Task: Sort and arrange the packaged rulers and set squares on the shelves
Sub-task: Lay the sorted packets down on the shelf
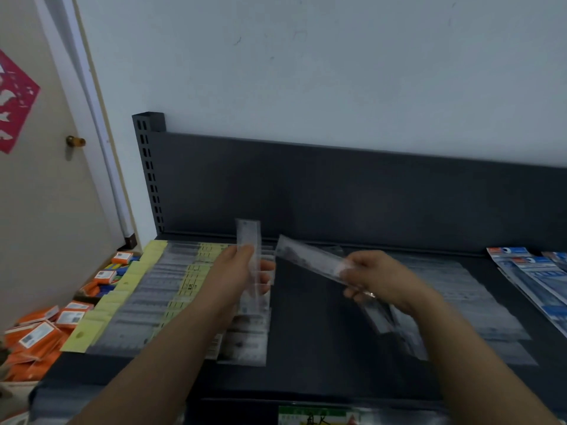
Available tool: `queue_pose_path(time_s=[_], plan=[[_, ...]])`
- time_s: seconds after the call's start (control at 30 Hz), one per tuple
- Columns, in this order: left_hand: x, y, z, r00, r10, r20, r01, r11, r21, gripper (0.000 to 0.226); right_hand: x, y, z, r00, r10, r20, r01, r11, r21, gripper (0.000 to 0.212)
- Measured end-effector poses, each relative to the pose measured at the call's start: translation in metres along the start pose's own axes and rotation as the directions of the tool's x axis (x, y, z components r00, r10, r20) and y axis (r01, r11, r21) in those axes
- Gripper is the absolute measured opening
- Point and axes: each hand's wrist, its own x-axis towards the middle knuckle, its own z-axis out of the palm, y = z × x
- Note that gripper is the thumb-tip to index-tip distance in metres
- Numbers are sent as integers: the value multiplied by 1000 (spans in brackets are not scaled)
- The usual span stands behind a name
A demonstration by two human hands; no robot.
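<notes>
My left hand grips a clear packaged ruler that stands nearly upright above the dark shelf. My right hand holds several clear packaged rulers, slanted up to the left, their lower ends blurred below the hand. On the shelf's left lies a row of rulers with yellow header cards, with a stack of clear rulers beside it. More clear packaged rulers lie flat on the right.
Blue-and-white packages lie at the shelf's far right. Orange boxes are piled on the floor to the left, beside a door. The shelf's dark back panel rises behind, below a white wall.
</notes>
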Motion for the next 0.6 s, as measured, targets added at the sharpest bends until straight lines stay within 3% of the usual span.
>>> queue_pose_path(time_s=[0.07, 0.17, 0.23, 0.4, 0.53, 0.6], plan=[[2, 5, 0, 1000, 21, 12, -21, 999, 36, 30, -12, -1, -17, 984, -71, 164, 56, 994, 97, 9], [4, 11, 2, 991, -29, 128, 21, 998, 65, 43, -17, 0, -37, 938, -105, 331, 111, 994, 1, 15], [3, 12, 4, 969, -68, 236, 37, 990, 134, 48, -16, 0, -45, 929, -116, 351, 132, 991, -23, 17], [-2, 17, 6, 936, 66, 345, -181, 932, 315, 33, -14, -2, -67, 926, -165, 340, 179, 984, -12, 25], [-12, 18, 8, 864, -66, 500, -179, 887, 426, 43, -6, -8, -60, 911, -175, 373, 180, 983, 23, 35], [-16, 14, 9, 821, -101, 562, -192, 878, 439, 38, 1, -11, -55, 906, -193, 377, 185, 981, 58, 39]])
